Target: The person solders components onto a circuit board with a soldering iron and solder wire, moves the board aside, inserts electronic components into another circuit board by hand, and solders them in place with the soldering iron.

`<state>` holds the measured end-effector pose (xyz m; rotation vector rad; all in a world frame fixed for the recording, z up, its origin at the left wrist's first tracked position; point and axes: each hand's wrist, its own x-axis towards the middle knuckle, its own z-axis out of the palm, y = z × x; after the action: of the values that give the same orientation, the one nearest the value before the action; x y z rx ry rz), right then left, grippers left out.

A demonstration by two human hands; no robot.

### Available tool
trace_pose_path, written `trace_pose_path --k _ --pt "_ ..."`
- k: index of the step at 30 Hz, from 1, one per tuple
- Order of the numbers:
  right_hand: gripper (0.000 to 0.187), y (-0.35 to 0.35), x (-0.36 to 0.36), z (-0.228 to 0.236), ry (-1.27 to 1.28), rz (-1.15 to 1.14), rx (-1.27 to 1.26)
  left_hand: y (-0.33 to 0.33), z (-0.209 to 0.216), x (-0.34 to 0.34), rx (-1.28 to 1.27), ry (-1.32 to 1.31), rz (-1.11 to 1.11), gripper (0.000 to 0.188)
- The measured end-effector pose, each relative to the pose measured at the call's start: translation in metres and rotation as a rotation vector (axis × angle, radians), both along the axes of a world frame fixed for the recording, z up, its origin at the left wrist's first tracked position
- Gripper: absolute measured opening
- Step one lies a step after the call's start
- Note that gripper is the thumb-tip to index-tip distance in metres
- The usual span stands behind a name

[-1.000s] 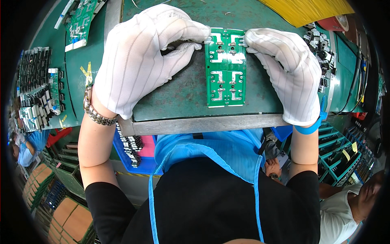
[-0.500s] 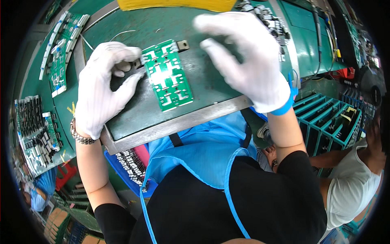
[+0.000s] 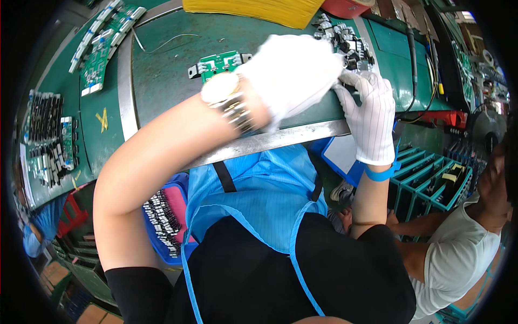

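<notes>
A green circuit board (image 3: pixel 217 63) lies on the green bench with a small black-and-silver part at each of its two upper corners. My left hand (image 3: pixel 297 73), in a white glove and smeared by motion, reaches across to the right and hides the rest of the board; its fingers cannot be made out. Against its fingertip side, my right hand (image 3: pixel 369 110), in a striped white glove with a blue wrist strap, has thumb and forefinger bent together. Whatever they pinch is hidden. Just beyond both hands sits a pile of small black-and-silver parts (image 3: pixel 350 47).
A yellow bin (image 3: pixel 253 12) stands at the back. Finished-looking boards (image 3: pixel 97 62) and rows of parts (image 3: pixel 44 121) lie at left. Below the bench edge is a blue tray (image 3: pixel 162 221) of parts. Teal racks (image 3: pixel 426 175) and another person (image 3: pixel 453 254) are at right.
My left hand has left the board's left side and swung far right to meet my right hand. The right hand has moved right and down, beside the parts pile. The view has shifted slightly.
</notes>
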<state>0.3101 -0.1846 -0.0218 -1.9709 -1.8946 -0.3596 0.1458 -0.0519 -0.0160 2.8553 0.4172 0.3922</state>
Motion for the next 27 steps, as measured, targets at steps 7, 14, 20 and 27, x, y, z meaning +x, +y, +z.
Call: trace_pose_path --k 7,14,20,27 --pt "0.022 -0.005 -0.002 0.003 -0.007 0.006 0.012 0.001 -0.002 0.038 0.044 0.02 0.087 0.021" --pt "0.028 0.0 -0.019 0.005 0.36 -0.125 0.184 0.007 0.008 -0.018 -0.079 -0.363 0.106 0.017" --pt "0.025 0.038 -0.062 -0.002 0.403 0.292 0.075 0.023 0.038 -0.123 -0.416 -0.277 0.258 0.026" --pt "0.027 0.064 -0.076 -0.013 0.163 0.427 0.015 -0.034 0.026 -0.177 -1.01 -0.617 0.809 0.036"
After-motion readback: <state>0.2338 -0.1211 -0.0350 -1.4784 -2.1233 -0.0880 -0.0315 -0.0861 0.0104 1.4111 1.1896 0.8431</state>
